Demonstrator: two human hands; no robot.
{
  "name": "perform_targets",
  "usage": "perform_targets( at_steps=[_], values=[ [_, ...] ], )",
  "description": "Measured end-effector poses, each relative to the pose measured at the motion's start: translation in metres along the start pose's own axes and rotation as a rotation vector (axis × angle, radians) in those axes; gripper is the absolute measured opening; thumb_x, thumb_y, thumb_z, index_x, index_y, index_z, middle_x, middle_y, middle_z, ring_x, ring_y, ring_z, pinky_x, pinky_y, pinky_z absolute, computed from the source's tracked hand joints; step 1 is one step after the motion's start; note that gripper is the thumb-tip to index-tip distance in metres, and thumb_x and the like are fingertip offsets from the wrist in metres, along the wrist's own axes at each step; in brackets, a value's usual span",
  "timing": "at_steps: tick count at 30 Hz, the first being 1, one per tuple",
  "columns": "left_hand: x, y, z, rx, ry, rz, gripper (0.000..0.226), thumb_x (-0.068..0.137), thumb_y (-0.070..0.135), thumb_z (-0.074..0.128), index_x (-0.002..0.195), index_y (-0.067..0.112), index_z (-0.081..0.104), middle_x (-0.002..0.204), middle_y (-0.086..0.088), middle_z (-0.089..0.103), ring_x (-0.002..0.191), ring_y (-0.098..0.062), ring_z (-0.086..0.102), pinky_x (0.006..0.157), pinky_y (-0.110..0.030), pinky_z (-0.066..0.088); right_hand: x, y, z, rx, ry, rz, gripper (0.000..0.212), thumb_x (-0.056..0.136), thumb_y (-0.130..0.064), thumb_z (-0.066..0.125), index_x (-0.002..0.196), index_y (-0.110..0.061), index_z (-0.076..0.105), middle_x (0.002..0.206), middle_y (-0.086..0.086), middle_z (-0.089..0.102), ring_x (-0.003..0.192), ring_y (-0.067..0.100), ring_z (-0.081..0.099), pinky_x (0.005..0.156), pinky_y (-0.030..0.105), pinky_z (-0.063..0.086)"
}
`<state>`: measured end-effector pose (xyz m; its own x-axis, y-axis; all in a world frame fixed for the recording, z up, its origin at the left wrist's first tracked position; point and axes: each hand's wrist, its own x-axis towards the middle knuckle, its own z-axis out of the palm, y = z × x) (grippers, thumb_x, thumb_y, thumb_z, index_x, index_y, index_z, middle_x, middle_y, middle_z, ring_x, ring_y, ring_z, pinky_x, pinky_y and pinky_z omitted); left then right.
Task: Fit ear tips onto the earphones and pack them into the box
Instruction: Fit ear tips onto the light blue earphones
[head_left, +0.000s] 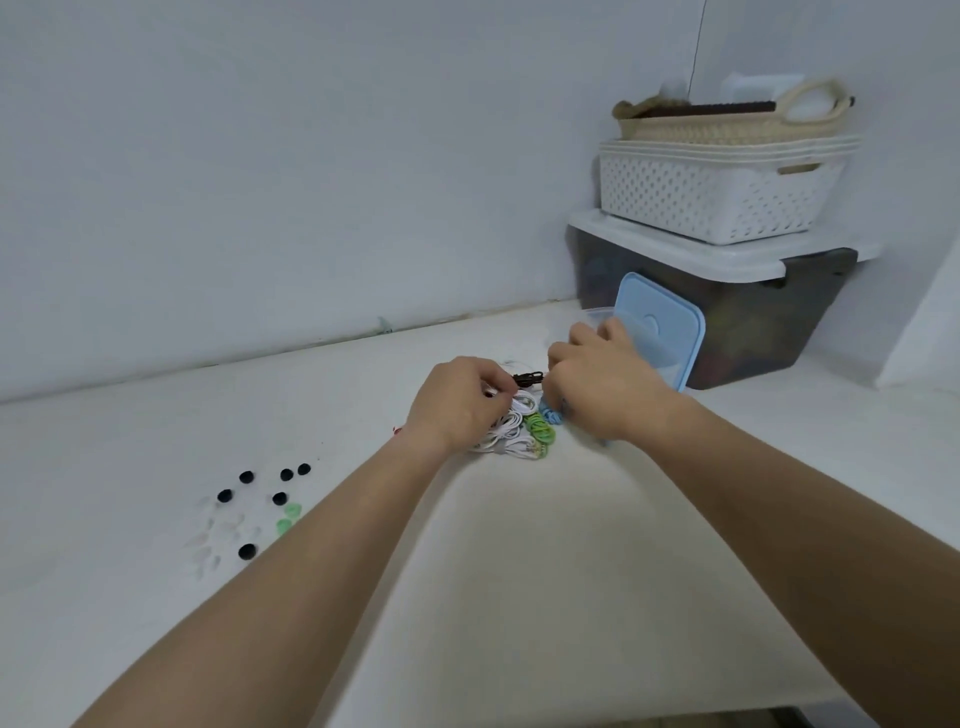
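Head camera: two hands meet over a black earphone (527, 378) on a white table (519, 545).

At far left, loose black ear tips (247, 476) lie scattered beside clear ear tips (218, 535) and green ear tips (288, 519). The left hand (460, 402), fingers curled, pinches one end of the black earphone; the right hand (602, 384), also curled, pinches the other. Just beneath them sit coiled white earphones (506, 426), green earphones (540, 428) and blue earphones (550, 413). Behind the right hand stands the clear box (595, 313), its blue lid (670, 317) leaning on a dark storage bin (753, 332) topped by a white basket (717, 197) and a woven basket (727, 124).
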<state>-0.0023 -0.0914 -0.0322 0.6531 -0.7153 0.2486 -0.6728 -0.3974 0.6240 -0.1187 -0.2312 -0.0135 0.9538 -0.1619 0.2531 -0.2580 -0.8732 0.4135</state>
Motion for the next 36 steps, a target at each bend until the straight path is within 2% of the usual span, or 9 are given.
perform_targets(
  at_steps=[4,8,12,16,21,24,28,30,36],
  values=[
    [-0.009,-0.007,-0.002,-0.036,-0.042,0.012,0.015,0.085,0.018,0.068,0.089,0.030,0.076,0.085,0.014,0.070,0.079,-0.007,0.062,0.076,-0.021,0.047,-0.001,0.006,-0.001,0.105,0.007,0.058,0.010,0.091,-0.024,0.063,0.093,-0.032,0.070,0.107,-0.010,0.061,0.108,0.021,0.044,0.085,0.039,0.026],
    [-0.014,-0.011,-0.003,-0.057,-0.048,0.017,0.017,0.084,0.018,0.067,0.093,0.029,0.077,0.092,0.010,0.072,0.085,-0.009,0.064,0.079,-0.021,0.047,-0.002,0.013,-0.010,0.446,0.063,0.193,0.011,0.094,-0.025,0.064,0.085,-0.032,0.061,0.099,-0.012,0.059,0.111,0.019,0.047,0.092,0.037,0.027],
    [-0.017,-0.009,-0.003,-0.053,-0.053,0.012,0.019,0.086,0.018,0.065,0.097,0.029,0.077,0.078,0.019,0.064,0.075,-0.003,0.057,0.073,-0.018,0.041,-0.001,0.015,-0.019,0.828,0.162,0.293,0.009,0.097,-0.020,0.061,0.089,-0.024,0.059,0.093,-0.007,0.063,0.092,0.018,0.059,0.077,0.031,0.042],
    [-0.021,-0.008,-0.006,-0.132,-0.079,0.010,0.021,0.087,0.015,0.065,0.100,0.026,0.077,0.076,0.024,0.062,0.072,0.004,0.057,0.067,-0.006,0.038,0.004,0.012,-0.034,1.072,0.252,0.409,0.010,0.098,-0.019,0.059,0.089,-0.023,0.058,0.087,-0.006,0.065,0.071,0.007,0.061,0.062,0.022,0.042],
    [-0.030,-0.007,-0.015,-0.373,0.003,-0.040,0.021,0.088,0.014,0.065,0.087,0.033,0.074,0.092,0.004,0.077,0.079,-0.020,0.067,0.079,-0.030,0.053,0.011,-0.004,-0.052,1.385,0.266,0.466,0.005,0.100,-0.014,0.058,0.096,-0.012,0.061,0.088,0.006,0.066,0.062,0.003,0.065,0.058,0.020,0.054],
    [-0.039,-0.007,-0.031,-0.661,0.060,-0.161,0.019,0.089,0.007,0.062,0.101,0.021,0.069,0.099,-0.005,0.077,0.079,-0.016,0.066,0.079,-0.036,0.055,0.016,-0.022,-0.060,1.508,0.246,0.433,0.005,0.099,-0.012,0.059,0.095,-0.012,0.061,0.086,0.004,0.064,0.068,0.011,0.067,0.064,0.027,0.057],
    [-0.062,-0.010,-0.060,-1.053,-0.103,-0.316,0.035,0.092,-0.003,0.056,0.125,0.008,0.055,0.112,-0.012,0.075,0.092,-0.027,0.072,0.072,-0.031,0.059,0.024,-0.055,-0.065,1.645,0.175,0.416,0.005,0.100,-0.010,0.059,0.095,-0.010,0.060,0.083,0.008,0.063,0.063,0.008,0.066,0.061,0.025,0.058],
    [-0.075,-0.015,-0.071,-1.183,-0.145,-0.357,0.036,0.092,-0.003,0.059,0.126,0.007,0.053,0.111,-0.014,0.075,0.098,-0.031,0.073,0.078,-0.033,0.059,0.027,-0.073,-0.065,1.704,0.117,0.412,0.005,0.100,-0.009,0.058,0.097,-0.006,0.060,0.082,0.011,0.063,0.063,0.011,0.066,0.062,0.027,0.061],
    [-0.113,-0.055,-0.087,-0.954,-0.030,-0.451,0.016,0.097,0.015,0.064,0.100,0.000,0.071,0.096,-0.016,0.077,0.082,-0.017,0.074,0.075,-0.022,0.059,0.028,-0.125,-0.059,1.688,-0.048,0.355,0.006,0.099,-0.008,0.060,0.094,-0.005,0.062,0.078,0.010,0.064,0.059,0.009,0.065,0.055,0.022,0.055]
  ],
)
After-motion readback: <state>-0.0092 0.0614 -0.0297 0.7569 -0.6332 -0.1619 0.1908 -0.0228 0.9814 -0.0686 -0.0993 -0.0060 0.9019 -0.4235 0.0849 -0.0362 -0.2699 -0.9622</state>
